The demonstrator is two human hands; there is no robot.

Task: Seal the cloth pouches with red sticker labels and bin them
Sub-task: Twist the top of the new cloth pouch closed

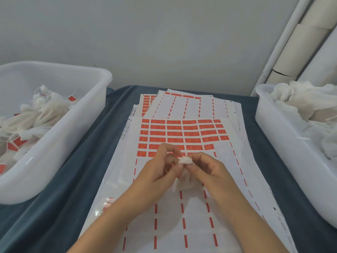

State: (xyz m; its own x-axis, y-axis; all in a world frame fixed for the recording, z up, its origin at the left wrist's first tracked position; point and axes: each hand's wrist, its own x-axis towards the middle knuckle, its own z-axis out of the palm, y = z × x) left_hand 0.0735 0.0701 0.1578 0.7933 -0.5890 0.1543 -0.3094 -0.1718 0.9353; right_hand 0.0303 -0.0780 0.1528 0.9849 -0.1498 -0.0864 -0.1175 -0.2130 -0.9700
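Note:
A small white cloth pouch (185,160) is held between both hands above the sticker sheet (182,133). My left hand (160,168) pinches its gathered top from the left, and my right hand (206,168) pinches it from the right. The pouch's body hangs below the fingers, half hidden. Rows of red sticker labels (174,127) fill the sheet's upper part; the lower part shows only red dashes where labels have been peeled. I cannot tell whether a label is on the pouch.
A white bin (60,136) at the left holds several pouches with red labels. A white bin (284,136) at the right holds plain cloth pouches. More sticker sheets (184,105) lie behind on the dark blue tablecloth (87,161). A wall stands behind.

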